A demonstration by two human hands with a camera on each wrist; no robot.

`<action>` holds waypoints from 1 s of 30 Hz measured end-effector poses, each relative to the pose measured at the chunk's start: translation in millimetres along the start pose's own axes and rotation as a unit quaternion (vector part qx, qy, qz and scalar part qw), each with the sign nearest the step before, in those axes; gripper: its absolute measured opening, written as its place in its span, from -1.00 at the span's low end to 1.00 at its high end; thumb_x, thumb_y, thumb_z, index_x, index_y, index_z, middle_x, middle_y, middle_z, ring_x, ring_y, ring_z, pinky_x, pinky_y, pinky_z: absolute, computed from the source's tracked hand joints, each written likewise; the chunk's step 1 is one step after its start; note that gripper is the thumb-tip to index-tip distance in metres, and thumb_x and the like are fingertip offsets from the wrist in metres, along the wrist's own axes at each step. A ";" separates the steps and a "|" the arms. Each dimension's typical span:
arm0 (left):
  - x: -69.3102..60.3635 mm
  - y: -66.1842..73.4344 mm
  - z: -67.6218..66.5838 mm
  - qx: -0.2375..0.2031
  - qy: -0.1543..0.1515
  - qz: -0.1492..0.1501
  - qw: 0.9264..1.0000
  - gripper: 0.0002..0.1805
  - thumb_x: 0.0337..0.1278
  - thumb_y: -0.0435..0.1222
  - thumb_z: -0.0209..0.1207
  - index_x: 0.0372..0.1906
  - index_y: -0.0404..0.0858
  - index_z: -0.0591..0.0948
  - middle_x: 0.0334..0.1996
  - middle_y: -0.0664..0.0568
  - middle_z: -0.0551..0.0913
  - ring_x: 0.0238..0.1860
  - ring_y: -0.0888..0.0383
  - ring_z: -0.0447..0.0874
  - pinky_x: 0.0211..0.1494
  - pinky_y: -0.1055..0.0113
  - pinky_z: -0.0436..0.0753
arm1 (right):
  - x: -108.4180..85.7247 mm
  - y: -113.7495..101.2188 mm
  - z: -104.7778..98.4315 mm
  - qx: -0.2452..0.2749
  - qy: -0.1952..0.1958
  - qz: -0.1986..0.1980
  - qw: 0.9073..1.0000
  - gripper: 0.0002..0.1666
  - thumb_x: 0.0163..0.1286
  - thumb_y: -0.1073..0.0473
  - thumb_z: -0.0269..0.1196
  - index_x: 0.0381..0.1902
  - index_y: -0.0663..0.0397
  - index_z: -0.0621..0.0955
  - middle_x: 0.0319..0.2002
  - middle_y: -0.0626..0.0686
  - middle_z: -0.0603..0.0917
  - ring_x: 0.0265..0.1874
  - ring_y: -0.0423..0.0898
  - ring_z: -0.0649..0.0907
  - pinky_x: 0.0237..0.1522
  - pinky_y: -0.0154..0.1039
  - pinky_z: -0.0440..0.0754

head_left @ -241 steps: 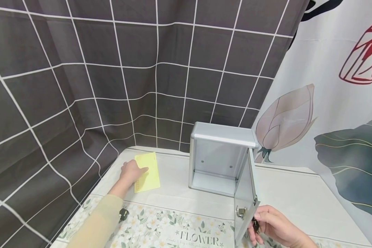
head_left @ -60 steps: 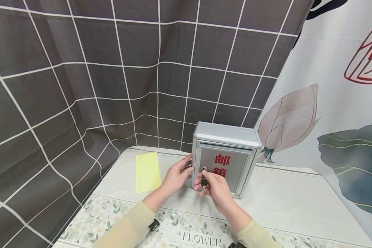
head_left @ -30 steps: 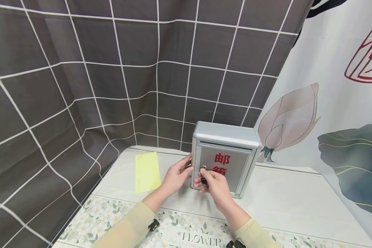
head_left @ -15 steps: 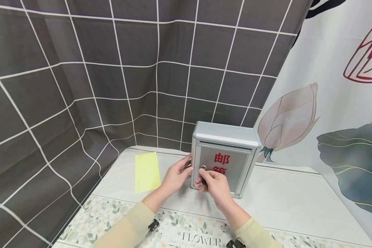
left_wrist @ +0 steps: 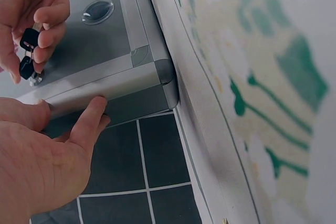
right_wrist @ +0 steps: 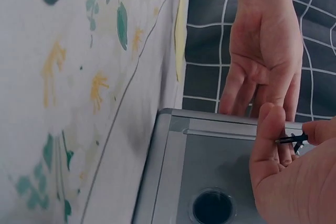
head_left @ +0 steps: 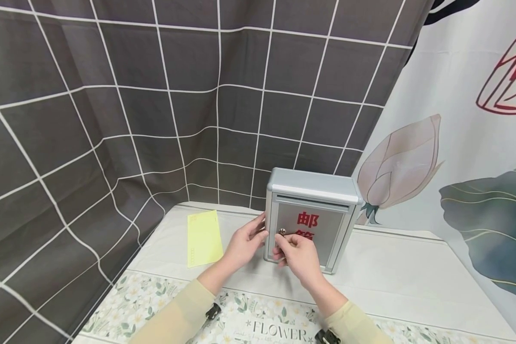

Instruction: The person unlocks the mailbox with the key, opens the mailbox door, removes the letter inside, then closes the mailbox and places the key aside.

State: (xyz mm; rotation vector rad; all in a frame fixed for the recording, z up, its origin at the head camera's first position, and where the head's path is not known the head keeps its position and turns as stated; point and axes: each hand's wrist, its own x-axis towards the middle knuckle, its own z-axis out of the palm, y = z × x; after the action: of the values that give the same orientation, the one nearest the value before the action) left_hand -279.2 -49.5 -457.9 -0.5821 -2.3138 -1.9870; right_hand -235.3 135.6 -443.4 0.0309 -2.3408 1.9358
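Observation:
A silver mailbox (head_left: 314, 186) with red characters and a top slot stands with its door closed. My right hand (head_left: 300, 258) is at the lock (head_left: 282, 231) on the door's left side, thumb and fingers pinching a key. In the left wrist view, two black-headed keys (left_wrist: 30, 38) show beside the fingers, close to the lock; whether one sits in it I cannot tell. My left hand (head_left: 242, 246) rests its fairly straight fingers against the mailbox's left side, thumb near the front edge. Left of the hands lies a yellow envelope (head_left: 205, 239), touched by neither.
A white cloth with a flower-print band covers the table (head_left: 395, 267). Behind the mailbox hangs a dark grid-patterned curtain (head_left: 241, 110); at right is a white curtain (head_left: 468, 153) with plant drawings. A round clear-rimmed window (right_wrist: 212, 206) shows low on the mailbox door.
Eight seconds ago the mailbox door stood open and my left hand was on the envelope. The door is now closed. Over the last second, my right fingers have turned slightly, hiding the keys in the head view.

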 end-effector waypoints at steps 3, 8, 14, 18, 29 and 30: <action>0.6 0.0 0.1 -0.002 0.001 -0.002 1.000 -0.36 0.69 -0.33 0.22 0.71 -0.10 0.42 0.56 -0.30 0.51 0.49 -0.23 0.61 0.24 0.17 0.86 | 0.4 -1.8 -0.6 -0.042 0.004 -0.018 0.999 -0.65 0.64 0.03 0.41 -0.26 0.21 0.77 -0.46 0.05 0.82 -0.49 -0.06 0.82 -0.46 -0.15 0.89; 1.6 -1.6 0.5 -0.004 0.002 -0.001 1.000 -0.36 0.69 -0.34 0.23 0.71 -0.10 0.42 0.56 -0.30 0.51 0.48 -0.24 0.62 0.23 0.18 0.86 | 0.1 -7.3 -2.8 -0.119 0.010 -0.042 0.992 -0.66 0.64 0.03 0.40 -0.31 0.14 0.75 -0.52 -0.01 0.80 -0.55 0.03 0.81 -0.51 -0.20 0.84; 1.3 -0.2 0.4 -0.003 0.001 -0.003 1.000 -0.36 0.69 -0.34 0.22 0.72 -0.08 0.41 0.56 -0.29 0.51 0.49 -0.23 0.61 0.25 0.17 0.85 | -0.7 -13.1 -4.4 -0.182 0.013 -0.056 0.982 -0.68 0.62 0.03 0.41 -0.31 0.11 0.73 -0.54 0.02 0.79 -0.56 0.06 0.81 -0.54 -0.27 0.77; 1.5 -0.5 -0.1 0.003 0.001 -0.003 1.000 -0.36 0.70 -0.33 0.22 0.72 -0.07 0.41 0.57 -0.29 0.50 0.49 -0.24 0.61 0.26 0.14 0.85 | -0.8 -17.0 -5.0 -0.230 0.020 -0.076 0.970 -0.69 0.58 0.03 0.42 -0.37 0.06 0.71 -0.57 0.00 0.78 -0.62 -0.13 0.74 -0.54 -0.26 0.67; 1.5 -2.3 0.0 0.006 0.001 -0.004 1.000 -0.36 0.70 -0.32 0.22 0.71 -0.05 0.42 0.57 -0.30 0.50 0.49 -0.24 0.60 0.26 0.09 0.86 | 0.4 -15.8 -6.6 -0.294 0.041 -0.130 0.946 -0.65 0.52 0.01 0.45 -0.46 0.00 0.67 -0.69 -0.19 0.60 -0.69 -0.22 0.55 -0.57 -0.24 0.51; 1.5 -2.5 0.0 0.006 0.001 -0.004 1.000 -0.36 0.70 -0.32 0.22 0.71 -0.05 0.42 0.57 -0.30 0.50 0.49 -0.24 0.60 0.26 0.11 0.86 | 0.7 -14.6 -6.9 -0.297 0.044 -0.141 0.943 -0.64 0.52 0.00 0.45 -0.46 0.01 0.66 -0.69 -0.20 0.58 -0.68 -0.22 0.52 -0.58 -0.25 0.50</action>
State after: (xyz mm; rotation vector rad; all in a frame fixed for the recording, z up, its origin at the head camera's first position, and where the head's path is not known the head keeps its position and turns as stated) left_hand -281.4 -49.4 -459.8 -0.5708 -2.3287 -1.9746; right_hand -234.3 139.6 -427.8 0.2122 -2.5812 1.0328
